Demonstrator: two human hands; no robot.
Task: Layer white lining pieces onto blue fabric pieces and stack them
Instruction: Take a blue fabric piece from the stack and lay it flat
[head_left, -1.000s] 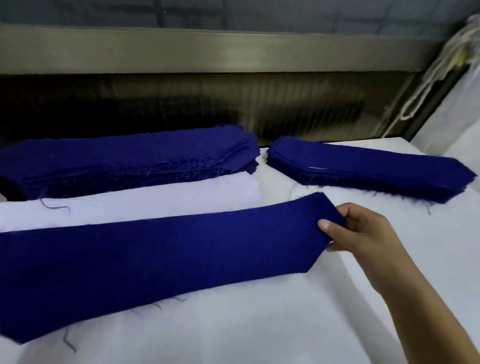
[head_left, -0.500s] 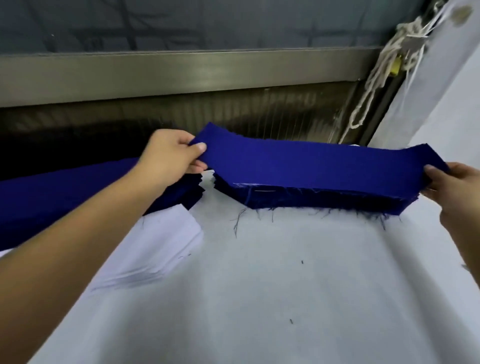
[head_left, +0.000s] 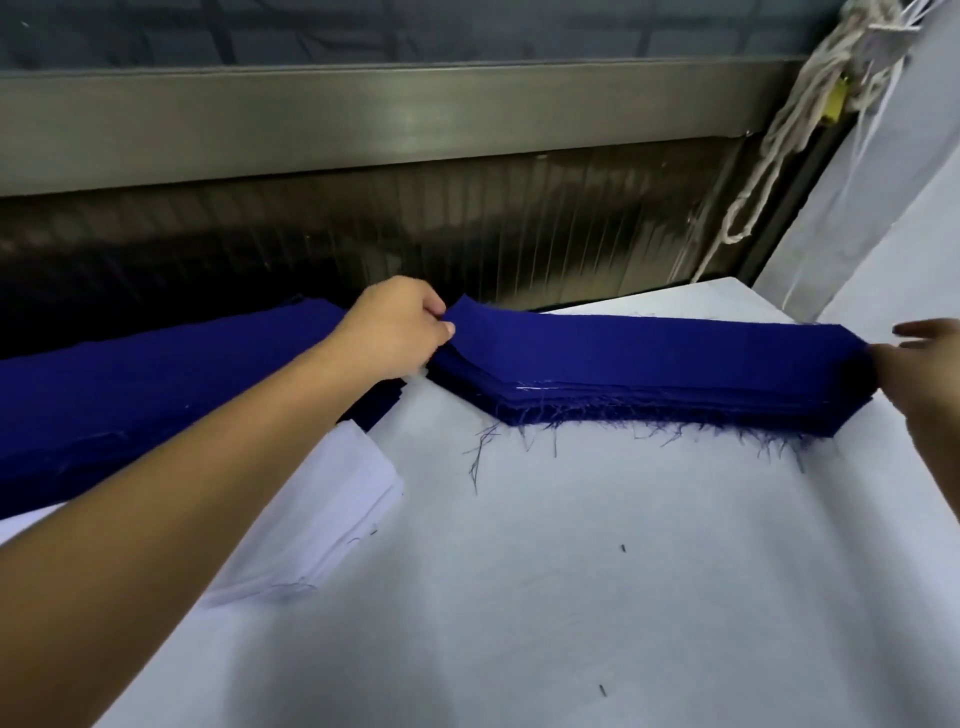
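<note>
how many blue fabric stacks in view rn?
2. The left blue stack lies along the far left edge, partly behind the forearm. The right blue stack sits far right, between both hands. More could lie out of frame.

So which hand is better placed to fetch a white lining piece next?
Probably the left hand: the white lining stack lies just below its forearm, while the right hand is across the table at the right blue stack's far end.
</note>
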